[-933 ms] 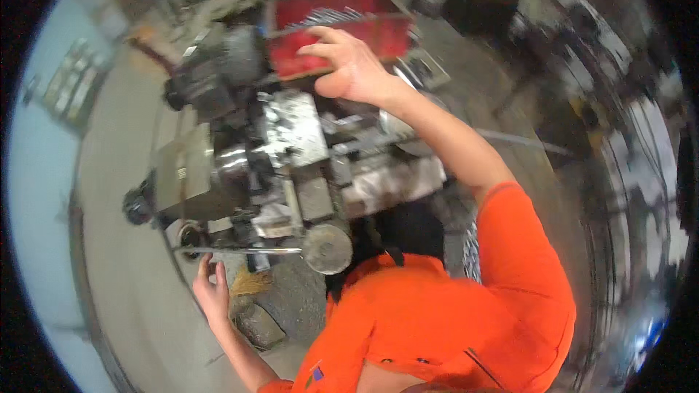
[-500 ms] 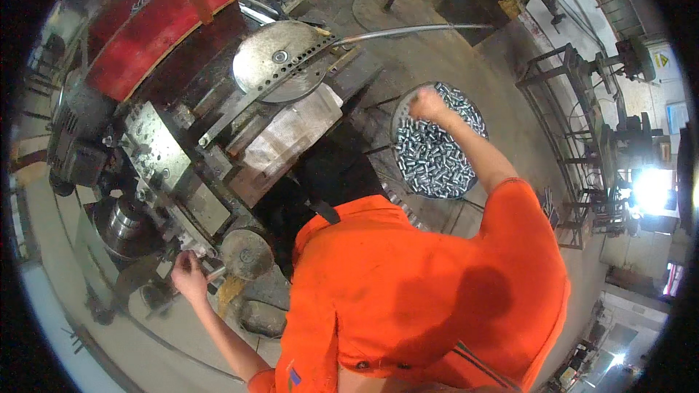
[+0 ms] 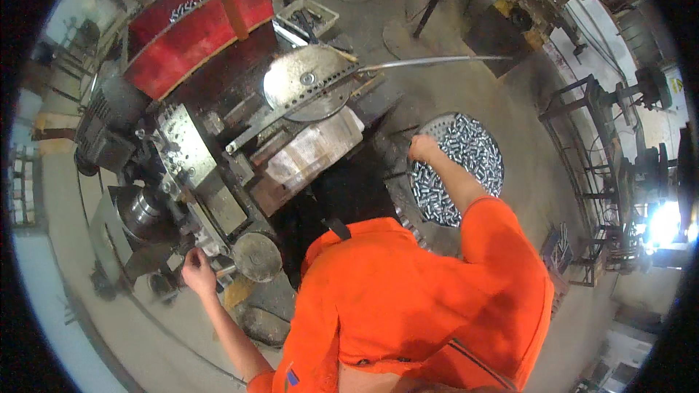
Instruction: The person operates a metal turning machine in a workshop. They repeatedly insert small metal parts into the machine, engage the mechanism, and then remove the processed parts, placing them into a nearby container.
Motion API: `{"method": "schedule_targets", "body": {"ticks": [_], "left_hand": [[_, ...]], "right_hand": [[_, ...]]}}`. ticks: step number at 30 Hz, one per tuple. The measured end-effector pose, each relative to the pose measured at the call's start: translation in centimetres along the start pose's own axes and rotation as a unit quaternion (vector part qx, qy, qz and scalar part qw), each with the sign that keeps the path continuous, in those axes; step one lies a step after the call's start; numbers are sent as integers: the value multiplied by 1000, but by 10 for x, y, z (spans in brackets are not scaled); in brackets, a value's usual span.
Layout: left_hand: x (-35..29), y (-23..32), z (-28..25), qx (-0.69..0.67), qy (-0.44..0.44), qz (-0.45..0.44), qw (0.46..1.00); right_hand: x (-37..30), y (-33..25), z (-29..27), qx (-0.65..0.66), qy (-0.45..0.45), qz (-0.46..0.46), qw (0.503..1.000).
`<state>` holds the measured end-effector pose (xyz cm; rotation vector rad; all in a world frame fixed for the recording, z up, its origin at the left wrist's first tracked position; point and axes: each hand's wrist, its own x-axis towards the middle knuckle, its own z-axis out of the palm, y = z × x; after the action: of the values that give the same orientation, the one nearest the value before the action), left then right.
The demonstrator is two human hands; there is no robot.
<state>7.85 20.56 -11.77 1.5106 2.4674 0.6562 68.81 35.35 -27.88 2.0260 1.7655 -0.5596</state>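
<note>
My right hand (image 3: 422, 148), fingers curled closed, is over the left rim of a round perforated tray (image 3: 437, 129). What it holds, if anything, is too small to make out. Short shiny metal cylinders (image 3: 466, 153) fill most of that tray. At the lower left, my left hand (image 3: 199, 273) is closed beside a small machine, its fingertips pointing up. A short light rod-like handle (image 3: 227, 271) is right beside its palm, near a round metal disc (image 3: 257, 257). Whatever the left fingers grip is hidden.
A machine bed carries a large metal disc (image 3: 307, 81) and a long perforated bar (image 3: 291, 105). Behind it stands a red bin (image 3: 196, 36) with metal parts inside. A tool tray (image 3: 309, 18) is at the back. Metal racks (image 3: 575, 127) line the right side.
The view has shifted, so the surroundings appear lower and farther right. My right hand has drawn back toward the tray's left rim. My left hand stays beside the machine handle.
</note>
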Motion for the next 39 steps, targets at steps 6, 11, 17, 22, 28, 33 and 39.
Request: {"method": "schedule_targets", "body": {"ticks": [6, 11, 17, 22, 28, 33, 39], "left_hand": [[-3, 4, -13, -126, -65, 15, 990], [-18, 56, -60, -352, -9, -21, 936], [-12, 142, -48, -398, -185, 38, 898], [-27, 158, -23, -603, -274, -59, 747], [-32, 130, -27, -610, -229, -33, 758], [-38, 144, -45, -577, -187, 21, 795], [-14, 119, -66, -304, -213, 67, 926]], "right_hand": [[-23, 12, -22, 17, 115, -48, 992], [-52, -17, -59, 307, 192, -225, 905], [-134, -206, -138, 382, 170, -587, 693], [-215, -291, -186, 387, 141, -689, 596], [-225, -303, -183, 373, 120, -717, 576], [-227, -318, -178, 337, 155, -725, 580], [-216, -338, -185, 170, 212, -774, 572]]}}
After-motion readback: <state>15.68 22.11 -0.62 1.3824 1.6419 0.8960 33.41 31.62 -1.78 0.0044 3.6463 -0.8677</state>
